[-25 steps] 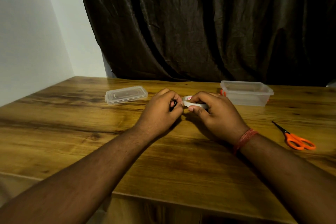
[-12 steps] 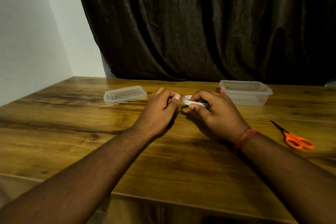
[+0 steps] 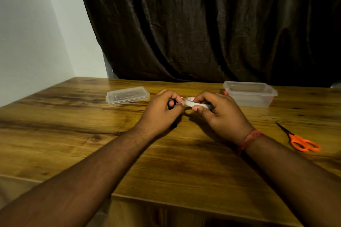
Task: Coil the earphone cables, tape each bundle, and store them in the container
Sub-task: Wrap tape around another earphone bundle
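Since half a second ago the left hand (image 3: 162,110) has drawn back in toward the tape roll (image 3: 197,103), so its thumb tip now sits just beside the roll's rim where earlier a small gap showed. The left fingers (image 3: 172,97) are curled tight around something small and dark, most likely the coiled earphone cable (image 3: 171,104), though most of it is hidden inside the fist. The right hand (image 3: 219,114) holds the white tape roll pinched between thumb below and fingers above, above the table (image 3: 92,125). A red thread band (image 3: 249,139) circles the right wrist. Behind the right hand stands the clear container (image 3: 251,94), open; its lid (image 3: 127,95) lies flat behind and to the left of the left hand. Orange-handled scissors (image 3: 299,139) lie well apart to the right.
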Motion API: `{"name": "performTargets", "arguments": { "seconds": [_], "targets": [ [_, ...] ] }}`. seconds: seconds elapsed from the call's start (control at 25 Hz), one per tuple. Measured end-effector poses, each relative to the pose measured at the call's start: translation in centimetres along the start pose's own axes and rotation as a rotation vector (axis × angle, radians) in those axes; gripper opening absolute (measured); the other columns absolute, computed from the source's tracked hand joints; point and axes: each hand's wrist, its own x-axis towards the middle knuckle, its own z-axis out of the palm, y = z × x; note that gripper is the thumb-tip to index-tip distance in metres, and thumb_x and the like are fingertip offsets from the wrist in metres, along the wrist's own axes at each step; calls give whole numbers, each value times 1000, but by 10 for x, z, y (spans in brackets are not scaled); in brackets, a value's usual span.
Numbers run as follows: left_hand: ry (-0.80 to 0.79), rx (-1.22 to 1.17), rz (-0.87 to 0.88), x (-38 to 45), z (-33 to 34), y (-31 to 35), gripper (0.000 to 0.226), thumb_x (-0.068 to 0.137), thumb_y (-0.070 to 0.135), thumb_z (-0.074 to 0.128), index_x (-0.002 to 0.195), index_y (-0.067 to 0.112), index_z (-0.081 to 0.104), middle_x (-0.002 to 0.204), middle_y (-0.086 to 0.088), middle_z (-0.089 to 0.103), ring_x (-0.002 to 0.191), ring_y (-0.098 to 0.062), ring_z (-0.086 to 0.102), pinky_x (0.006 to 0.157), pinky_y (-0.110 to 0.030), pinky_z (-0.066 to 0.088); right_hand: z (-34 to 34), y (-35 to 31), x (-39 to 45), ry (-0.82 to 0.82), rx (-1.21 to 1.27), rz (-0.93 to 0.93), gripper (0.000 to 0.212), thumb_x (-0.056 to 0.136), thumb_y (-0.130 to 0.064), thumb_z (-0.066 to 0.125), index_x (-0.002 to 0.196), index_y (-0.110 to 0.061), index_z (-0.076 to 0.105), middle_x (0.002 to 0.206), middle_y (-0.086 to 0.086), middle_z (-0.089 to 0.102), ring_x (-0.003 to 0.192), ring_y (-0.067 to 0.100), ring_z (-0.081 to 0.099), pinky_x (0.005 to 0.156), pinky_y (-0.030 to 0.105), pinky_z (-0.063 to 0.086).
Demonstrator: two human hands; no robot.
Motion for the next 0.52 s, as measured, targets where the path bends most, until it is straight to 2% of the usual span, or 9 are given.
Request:
{"name": "performTargets", "arguments": {
  "seconds": [0.08, 0.16, 0.28, 0.36, 0.52],
  "targets": [
    [-23, -116, -85, -1, -3, 2, 5, 90, 21, 62, 87, 24, 65, 89, 6, 59, 83, -16, 61, 75, -43, 57, 0, -1, 1, -31, 37, 16, 5, 91, -29, 66, 96, -29, 64, 87, -12, 64, 82, 3, 58, 69, 31, 49],
    [-48, -173, -145, -2, -5, 6, 6, 92, 19, 60, 90, 21, 65, 96, -2, 61, 87, -25, 64, 74, -52, 59, 0, -2, 2, -72, 68, 44, 3, 91, -30, 65, 94, -28, 64, 84, -10, 64, 81, 7, 58, 70, 35, 50],
    [-69, -88, -146, -2, -10, 9, 7, 94, 18, 57, 92, 19, 63, 101, -2, 60, 90, -22, 64, 77, -47, 60, -3, -2, 3, -118, 53, 79, 3, 92, -30, 65, 92, -28, 64, 85, -8, 64, 83, 11, 59, 74, 36, 50],
    [-77, -139, -216, -1, -12, 6, 8, 96, 19, 55, 94, 20, 63, 103, -7, 63, 94, -26, 65, 81, -45, 59, -7, -1, 1, -141, 48, 121, 3, 92, -29, 64, 91, -26, 64, 86, -6, 64, 83, 12, 59, 73, 33, 48],
    [-88, -392, -404, -1, -12, 2, 11, 94, 16, 58, 89, 17, 67, 103, -20, 68, 94, -34, 65, 91, -59, 51, -10, 3, -2, -273, 15, 193, 7, 92, -29, 61, 87, -25, 62, 87, -7, 63, 83, 13, 58, 70, 33, 47]
  ]
}}
